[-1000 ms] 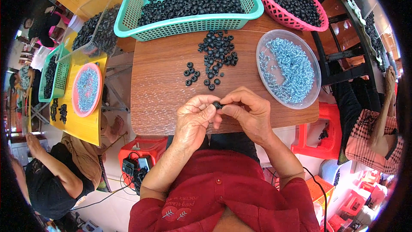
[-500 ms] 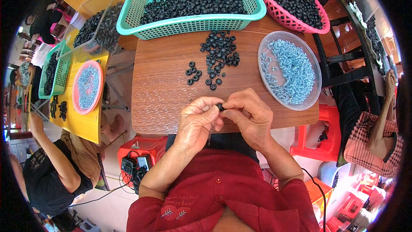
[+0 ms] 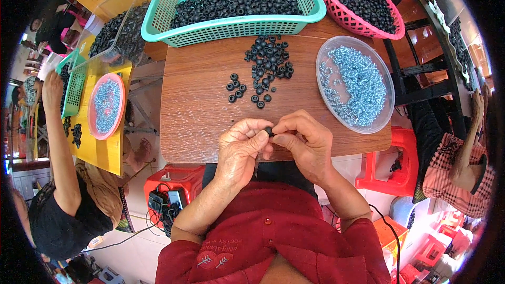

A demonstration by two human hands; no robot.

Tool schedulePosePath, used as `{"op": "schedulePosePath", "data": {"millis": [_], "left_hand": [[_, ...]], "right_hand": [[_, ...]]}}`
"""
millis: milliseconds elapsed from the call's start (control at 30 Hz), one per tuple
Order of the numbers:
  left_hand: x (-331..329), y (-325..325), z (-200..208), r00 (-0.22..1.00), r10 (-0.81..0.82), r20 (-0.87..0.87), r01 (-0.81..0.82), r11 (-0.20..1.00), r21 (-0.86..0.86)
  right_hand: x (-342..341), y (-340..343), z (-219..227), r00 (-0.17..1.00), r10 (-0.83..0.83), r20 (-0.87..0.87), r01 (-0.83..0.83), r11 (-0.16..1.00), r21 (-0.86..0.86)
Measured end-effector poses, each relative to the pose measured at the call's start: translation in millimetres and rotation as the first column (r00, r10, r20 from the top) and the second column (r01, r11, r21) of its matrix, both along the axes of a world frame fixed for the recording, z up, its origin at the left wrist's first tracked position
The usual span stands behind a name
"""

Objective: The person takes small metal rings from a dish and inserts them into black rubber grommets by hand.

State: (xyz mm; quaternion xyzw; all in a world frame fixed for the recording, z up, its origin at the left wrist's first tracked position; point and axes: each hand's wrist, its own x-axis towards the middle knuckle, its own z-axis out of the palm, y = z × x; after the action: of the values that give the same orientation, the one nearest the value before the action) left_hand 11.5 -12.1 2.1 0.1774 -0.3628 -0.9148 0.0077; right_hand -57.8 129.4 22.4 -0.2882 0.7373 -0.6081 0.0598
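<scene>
Over the near edge of the table, my left hand (image 3: 239,147) pinches a small round black piece (image 3: 269,131) between thumb and fingers. My right hand (image 3: 307,139) is closed against the piece's right side, thumb and forefinger pressed together; anything between those tips is hidden. Beyond my hands lies a loose group of black pieces (image 3: 269,63), several of them ring-like with a hole in the middle. A smaller cluster of the same pieces (image 3: 235,88) sits to its left. On the right, a see-through round tub (image 3: 322,87) holds many tiny shiny blue pieces.
A green basket (image 3: 231,27) and a pink basket (image 3: 363,27), both full of black pieces, stand at the back. Left, a person reaches over a yellow table (image 3: 108,159) with similar containers. Red stools (image 3: 402,179) flank me; another person sits at right.
The person at left has stretched an arm forward to the green basket on the yellow table. My hands keep their hold with barely any movement.
</scene>
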Motion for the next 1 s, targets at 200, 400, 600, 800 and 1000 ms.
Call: {"op": "schedulePosePath", "data": {"millis": [200,400,600,800,1000], "left_hand": [[0.6,2.5,0.1,1.0,0.012,-0.017,-0.013,0.996,-0.084],[0.8,5.7,-2.1,0.999,0.034,-0.024,-0.037,0.993,-0.108],[2.3,8.3,-3.2,0.999,0.04,-0.019,-0.042,0.992,-0.117],[3.3,16.8,-3.4,0.998,0.063,-0.022,-0.064,0.996,-0.066],[6.3,24.3,-3.3,0.995,0.075,-0.058,-0.08,0.994,-0.076]], "right_hand": [[-5.1,3.1,-0.2,0.917,0.098,0.386,-0.068,0.993,-0.092],[-12.6,3.6,-7.1,0.891,0.122,0.438,-0.079,0.99,-0.114],[-24.5,8.1,-6.9,0.864,0.244,0.441,-0.237,0.969,-0.072],[-19.7,8.2,-3.4,0.847,0.265,0.461,-0.253,0.963,-0.089],[-15.7,11.0,-4.3,0.853,0.279,0.441,-0.237,0.96,-0.147]]}}
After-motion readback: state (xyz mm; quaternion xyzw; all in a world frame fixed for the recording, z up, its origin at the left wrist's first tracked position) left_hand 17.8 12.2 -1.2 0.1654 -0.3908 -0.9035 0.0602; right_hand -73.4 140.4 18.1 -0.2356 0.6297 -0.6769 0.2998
